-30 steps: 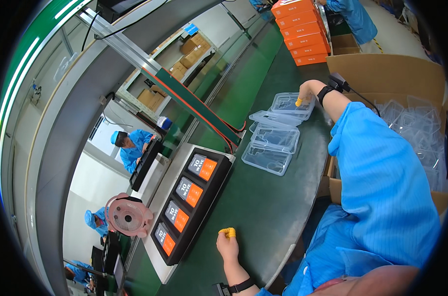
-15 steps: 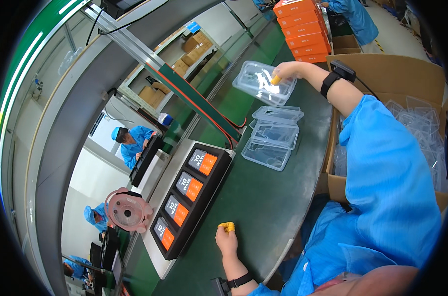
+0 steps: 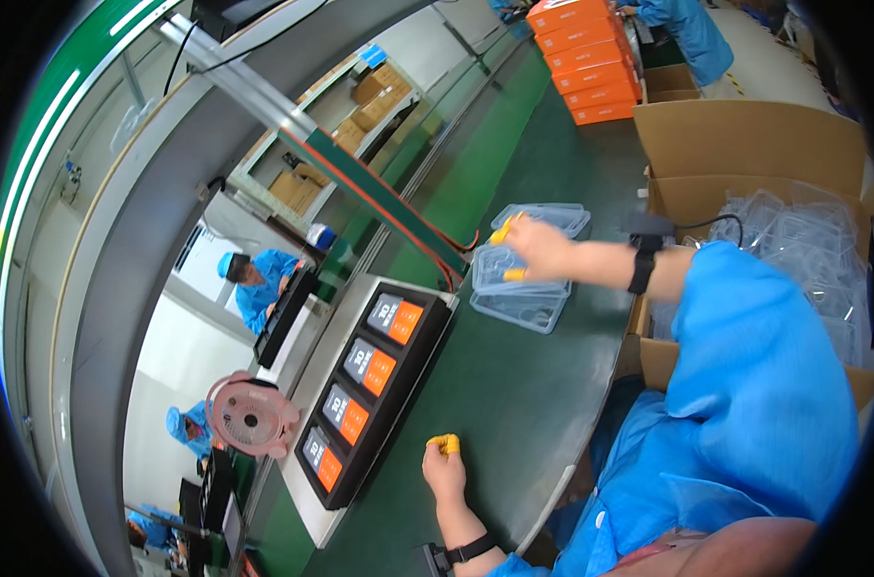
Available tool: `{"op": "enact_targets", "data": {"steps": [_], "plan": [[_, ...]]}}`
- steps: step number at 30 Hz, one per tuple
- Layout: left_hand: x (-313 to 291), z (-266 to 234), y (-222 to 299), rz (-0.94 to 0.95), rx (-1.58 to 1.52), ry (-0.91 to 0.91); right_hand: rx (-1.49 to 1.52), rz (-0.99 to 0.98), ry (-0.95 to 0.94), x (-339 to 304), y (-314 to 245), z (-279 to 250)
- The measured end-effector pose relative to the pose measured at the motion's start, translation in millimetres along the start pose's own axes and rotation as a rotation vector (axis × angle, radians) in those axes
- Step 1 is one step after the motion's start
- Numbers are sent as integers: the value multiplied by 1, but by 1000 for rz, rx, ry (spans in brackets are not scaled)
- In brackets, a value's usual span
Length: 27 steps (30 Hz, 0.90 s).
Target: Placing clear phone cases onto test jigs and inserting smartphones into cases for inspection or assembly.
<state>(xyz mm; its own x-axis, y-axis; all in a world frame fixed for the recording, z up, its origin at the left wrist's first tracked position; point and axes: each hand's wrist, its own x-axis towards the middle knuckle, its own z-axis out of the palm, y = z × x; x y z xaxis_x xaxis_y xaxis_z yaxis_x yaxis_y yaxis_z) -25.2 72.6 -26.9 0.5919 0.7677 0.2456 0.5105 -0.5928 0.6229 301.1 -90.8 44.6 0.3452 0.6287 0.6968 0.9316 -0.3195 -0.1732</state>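
My right hand point(image 3: 538, 250), slightly blurred, reaches over several clear plastic trays on the green table point(image 3: 543, 394). Yellow covers sit on its thumb and a finger, which straddle the middle clear plastic tray point(image 3: 493, 258) and appear to grip it. Another tray point(image 3: 574, 217) lies just beyond, and a third point(image 3: 524, 313) lies nearer, partly underneath. The hand hides part of the trays. My left hand point(image 3: 445, 469) rests on the table near its front, curled closed with yellow covers on the fingertips; nothing shows in it.
Left of centre lies a black holder point(image 3: 365, 457) with several grey-and-orange packs point(image 3: 346, 413). A pink fan point(image 3: 252, 415) stands beside it. At right, an open cardboard box point(image 3: 745, 144) holds many clear trays point(image 3: 807, 236). Orange boxes point(image 3: 591, 72) are stacked far off; co-workers point(image 3: 264, 284) sit across.
My right hand has come nearer, down to the trays on the table. The clear tray it held up earlier is out of its raised place. The middle tray has shifted left. My left hand stays put.
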Motion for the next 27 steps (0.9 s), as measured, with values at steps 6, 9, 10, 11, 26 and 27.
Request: {"op": "enact_targets", "data": {"steps": [6, 9, 10, 11, 26, 27], "plan": [[-3, 5, -6, 29, -136, 42, -128, -129, -226, -6, -52, 40], [0, 1, -24, 83, -78, -54, -291, -19, -282, -13, -52, 78], [-1, 2, -22, 76, -67, -46, -275, 20, -361, -12, -53, 73], [-1, 2, -20, 65, -57, -36, -280, 30, -359, -14, -51, 72], [9, 5, -23, 74, -73, -29, -343, 256, -385, -23, -36, 56], [10, 6, -22, 78, -76, -29, -358, 244, -390, -23, -37, 55]]}}
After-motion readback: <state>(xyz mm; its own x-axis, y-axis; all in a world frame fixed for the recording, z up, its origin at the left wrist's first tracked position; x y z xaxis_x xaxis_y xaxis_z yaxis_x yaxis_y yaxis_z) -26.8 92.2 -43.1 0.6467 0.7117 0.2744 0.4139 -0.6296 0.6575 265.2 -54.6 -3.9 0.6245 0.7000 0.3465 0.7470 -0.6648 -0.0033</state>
